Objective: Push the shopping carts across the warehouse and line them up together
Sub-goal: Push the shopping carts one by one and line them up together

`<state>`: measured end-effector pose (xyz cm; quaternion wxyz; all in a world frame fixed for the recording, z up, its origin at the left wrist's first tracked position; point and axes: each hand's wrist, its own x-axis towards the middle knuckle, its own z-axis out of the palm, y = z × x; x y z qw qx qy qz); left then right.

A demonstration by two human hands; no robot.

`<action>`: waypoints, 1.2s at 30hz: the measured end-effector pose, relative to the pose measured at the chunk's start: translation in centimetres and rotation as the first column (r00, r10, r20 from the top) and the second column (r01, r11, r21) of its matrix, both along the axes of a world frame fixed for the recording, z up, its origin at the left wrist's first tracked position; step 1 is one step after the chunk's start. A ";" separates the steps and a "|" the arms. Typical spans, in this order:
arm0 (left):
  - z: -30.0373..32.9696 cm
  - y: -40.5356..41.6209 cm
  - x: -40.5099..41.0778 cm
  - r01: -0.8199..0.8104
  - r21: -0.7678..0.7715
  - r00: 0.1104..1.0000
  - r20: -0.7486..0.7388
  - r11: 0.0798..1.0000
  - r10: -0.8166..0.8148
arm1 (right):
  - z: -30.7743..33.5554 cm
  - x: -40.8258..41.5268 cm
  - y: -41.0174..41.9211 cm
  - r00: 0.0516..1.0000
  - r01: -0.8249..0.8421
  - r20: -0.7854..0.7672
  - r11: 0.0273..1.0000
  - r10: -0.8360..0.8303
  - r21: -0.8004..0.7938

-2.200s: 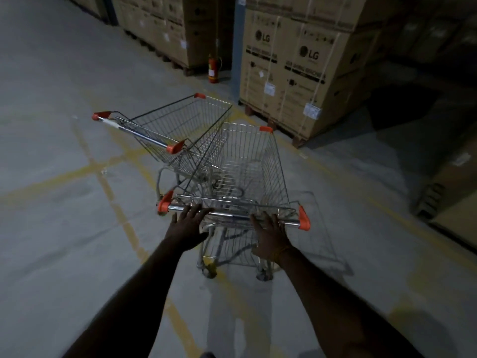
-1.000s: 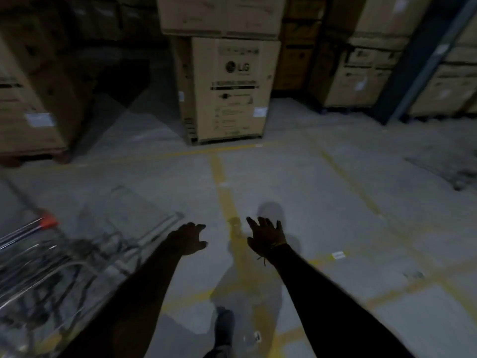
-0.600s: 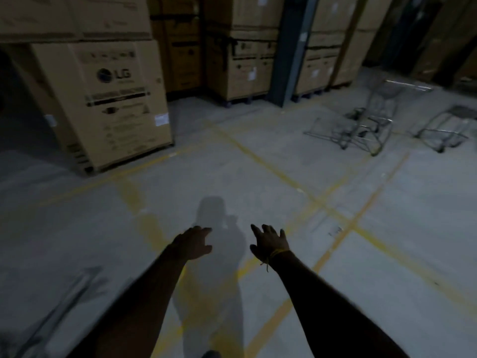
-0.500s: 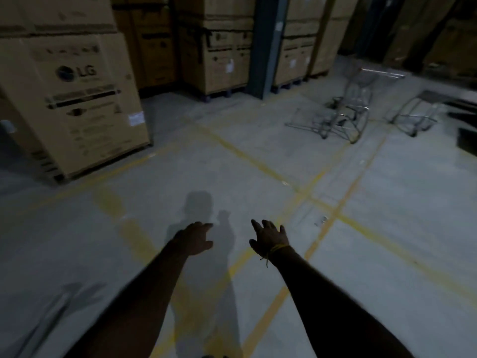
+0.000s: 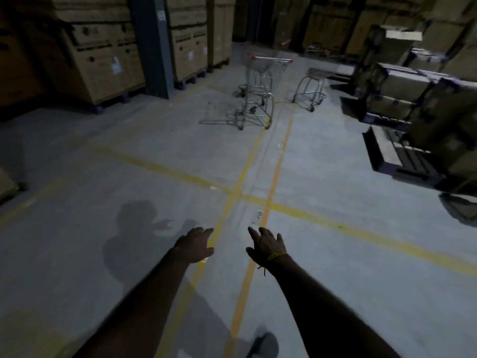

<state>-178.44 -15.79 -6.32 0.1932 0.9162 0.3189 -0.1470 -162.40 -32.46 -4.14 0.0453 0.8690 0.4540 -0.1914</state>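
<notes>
Step in hand, by judgement: fetching another cart; left hand and right hand empty, fingers spread, while the cart stands far ahead, requiring a walk to its handle

Floor lay open up to the near cart; stacked boxes stood left of it, pallets right.

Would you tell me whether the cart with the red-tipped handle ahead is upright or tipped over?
Upright: the cart stands on its wheels, handle level on top.
</notes>
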 end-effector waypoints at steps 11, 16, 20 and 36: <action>1.6 3.7 25.5 -0.007 -0.015 0.997 0.073 1.000 0.008 | 1.6 25.1 3.7 0.999 -0.003 0.048 0.999 0.001 0.040; 1.9 6.0 34.1 0.017 -0.009 0.999 0.039 1.000 -0.017 | 1.2 33.2 6.4 0.999 -0.003 0.041 1.000 0.002 0.031; 1.0 9.8 40.1 0.033 -0.007 0.999 0.021 0.999 -0.033 | -0.1 39.3 9.6 1.000 0.012 0.027 1.000 -0.013 0.015; 2.5 34.7 68.0 0.103 0.043 0.995 0.004 0.994 -0.103 | 2.0 65.5 32.5 0.995 0.100 0.019 0.991 -0.102 0.085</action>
